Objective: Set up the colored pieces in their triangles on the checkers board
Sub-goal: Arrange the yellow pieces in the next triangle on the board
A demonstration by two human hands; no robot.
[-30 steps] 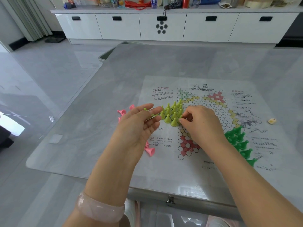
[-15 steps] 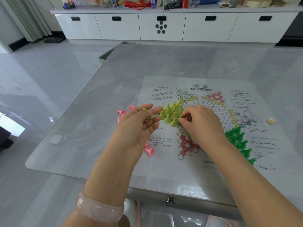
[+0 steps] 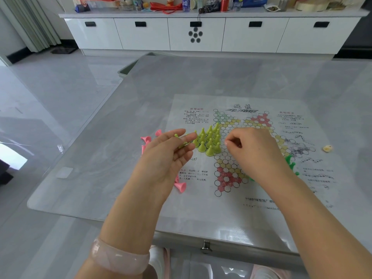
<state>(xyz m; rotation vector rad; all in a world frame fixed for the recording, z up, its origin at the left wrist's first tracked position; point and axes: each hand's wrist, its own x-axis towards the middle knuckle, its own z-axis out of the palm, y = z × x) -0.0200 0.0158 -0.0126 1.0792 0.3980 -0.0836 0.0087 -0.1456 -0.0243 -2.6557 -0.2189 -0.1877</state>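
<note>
Right hand (image 3: 251, 150): pulled back off lime pcs (image 3: 209, 139), fingers curled, nothing seen in them. Left hand (image 3: 171, 156): pinches spare lime pc. Lime triangle on board (image 3: 231, 200) nearly full. Pink pcs (image 3: 180, 187) loose on counter (image 3: 120, 158), next.

Cone pieces (image 3: 209, 140) on board (image 3: 237, 190), left side
</note>
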